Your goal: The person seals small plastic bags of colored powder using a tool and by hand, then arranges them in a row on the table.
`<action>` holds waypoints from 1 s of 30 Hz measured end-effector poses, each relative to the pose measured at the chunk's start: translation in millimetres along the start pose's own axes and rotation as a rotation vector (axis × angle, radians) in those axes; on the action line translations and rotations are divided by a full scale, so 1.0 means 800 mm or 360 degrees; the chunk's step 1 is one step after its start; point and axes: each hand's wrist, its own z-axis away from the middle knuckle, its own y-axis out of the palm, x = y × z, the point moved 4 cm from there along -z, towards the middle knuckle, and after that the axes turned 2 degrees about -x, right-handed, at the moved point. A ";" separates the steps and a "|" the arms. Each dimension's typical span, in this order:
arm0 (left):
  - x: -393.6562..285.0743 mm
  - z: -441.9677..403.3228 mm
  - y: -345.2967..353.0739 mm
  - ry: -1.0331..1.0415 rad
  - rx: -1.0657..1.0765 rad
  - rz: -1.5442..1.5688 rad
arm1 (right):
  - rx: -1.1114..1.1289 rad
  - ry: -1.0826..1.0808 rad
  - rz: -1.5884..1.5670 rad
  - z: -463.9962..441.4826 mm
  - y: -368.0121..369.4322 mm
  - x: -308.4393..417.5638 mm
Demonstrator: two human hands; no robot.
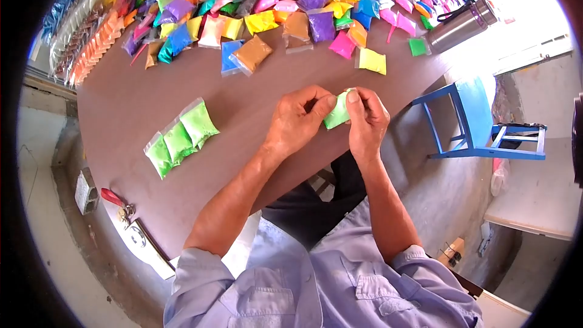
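Observation:
Between my two hands is a small light green packet (336,113), held above the table's near edge. My left hand (299,119) pinches its upper left side with thumb and fingers. My right hand (367,120) grips the opposite side, thumb on top. Left of my hands, three green packets lie overlapping in a slanted row on the brown table (243,146): an upper one (199,124), a middle one (178,143) and a lower one (160,157).
A large pile of colourful packets (297,27) covers the table's far side. A steel flask (463,25) lies at the right. Beyond the right edge stands a blue chair (477,112). Keys with a red strap (126,209) sit near the left edge.

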 end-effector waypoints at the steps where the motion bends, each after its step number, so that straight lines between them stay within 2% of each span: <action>1: -0.003 0.001 0.001 -0.0005 -0.0001 0.0001 | -0.0019 0.0040 -0.0017 0.001 -0.002 -0.002; 5: -0.009 0.002 0.006 0.0017 0.0011 0.0017 | 0.0005 0.0061 -0.0060 0.003 -0.005 0.000; 7: -0.005 0.001 0.006 0.0027 0.0031 0.0055 | 0.0075 -0.0054 -0.0004 0.002 -0.003 0.002; 10: -0.002 -0.001 0.002 0.0038 0.0137 0.0025 | -0.0002 -0.0056 -0.0018 0.001 -0.001 0.009; 15: -0.003 0.001 0.001 -0.0099 0.0204 0.0020 | 0.0046 -0.0068 -0.0010 0.000 -0.004 -0.003; 20: -0.006 -0.001 0.004 -0.0142 0.0185 0.0037 | 0.0066 -0.0053 -0.0045 0.003 -0.001 0.003; 23: 0.005 -0.005 0.001 -0.0085 0.0138 0.0140 | -0.0046 -0.0048 -0.0043 0.002 0.003 0.006; 26: 0.006 -0.003 -0.004 -0.0079 0.0052 0.0191 | 0.0059 0.0060 0.0066 0.005 0.001 0.007; 30: 0.006 -0.006 -0.003 -0.0014 0.0059 0.0279 | 0.0066 0.0016 0.0071 0.003 -0.001 -0.001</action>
